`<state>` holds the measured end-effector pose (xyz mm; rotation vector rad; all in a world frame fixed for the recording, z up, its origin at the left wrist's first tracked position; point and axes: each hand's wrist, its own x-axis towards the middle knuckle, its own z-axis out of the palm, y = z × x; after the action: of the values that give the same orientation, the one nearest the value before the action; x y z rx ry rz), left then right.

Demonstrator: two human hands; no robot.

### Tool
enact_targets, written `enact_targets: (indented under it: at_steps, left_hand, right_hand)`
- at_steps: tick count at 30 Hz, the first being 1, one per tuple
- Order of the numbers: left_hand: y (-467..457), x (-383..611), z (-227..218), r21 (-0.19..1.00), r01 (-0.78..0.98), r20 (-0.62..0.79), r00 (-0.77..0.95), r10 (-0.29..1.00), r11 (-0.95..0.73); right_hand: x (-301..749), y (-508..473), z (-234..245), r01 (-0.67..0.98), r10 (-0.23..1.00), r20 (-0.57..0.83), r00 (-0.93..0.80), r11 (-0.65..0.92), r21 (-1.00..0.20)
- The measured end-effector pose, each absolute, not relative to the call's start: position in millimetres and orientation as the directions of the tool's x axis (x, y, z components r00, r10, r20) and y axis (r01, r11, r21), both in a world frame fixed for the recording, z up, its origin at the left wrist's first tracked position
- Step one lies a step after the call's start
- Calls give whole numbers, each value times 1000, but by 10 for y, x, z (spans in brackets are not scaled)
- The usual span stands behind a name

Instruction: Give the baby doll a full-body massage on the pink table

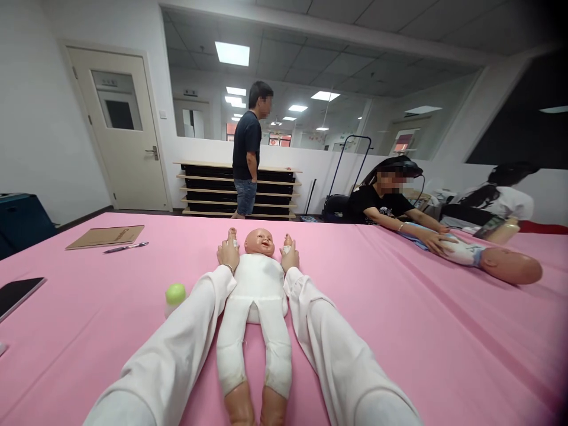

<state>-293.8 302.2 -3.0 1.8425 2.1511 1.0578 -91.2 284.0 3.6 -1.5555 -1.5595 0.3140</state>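
A baby doll (258, 296) in a white bodysuit lies on its back on the pink table cover (399, 331), head away from me. My left hand (228, 253) is wrapped round the doll's arm beside its head on the left. My right hand (290, 254) is wrapped round its other arm on the right. Both doll arms are raised alongside the head. My white sleeves run along either side of the doll's body.
A small bottle with a green cap (174, 297) stands left of the doll. A brown notebook (106, 236) and pen (126, 247) lie far left, a dark tablet (18, 293) at the left edge. At right, a seated person's hands (437, 239) rest on another doll (497, 260). Another person stands by shelves (208, 189).
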Motion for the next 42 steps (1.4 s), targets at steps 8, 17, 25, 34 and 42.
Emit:
enact_targets:
  at_steps: [8, 17, 25, 34, 42]
  left_hand:
    - [3298, -2964, -229, 457, 886, 130, -146, 981, 72]
    - [2855, -2993, 420, 575, 817, 336, -292, 895, 51]
    - [1896, -3486, 370, 655, 674, 500, -48, 865, -341]
    - [1347, -3749, -346, 106, 816, 455, 469, 757, -569]
    - [1789, -3374, 314, 613, 759, 526, -186, 830, -218]
  right_hand:
    - [-887, 3022, -131, 707, 914, 233, 332, -78, -703]
    - [-648, 2787, 174, 557, 858, 410, 311, 185, -810]
    - [-114, 1923, -36, 606, 752, 554, -356, 637, -476]
    - [5, 1636, -582, 562, 655, 572, -494, 743, -364]
    - [-269, 2066, 85, 434, 811, 569, -135, 565, -702]
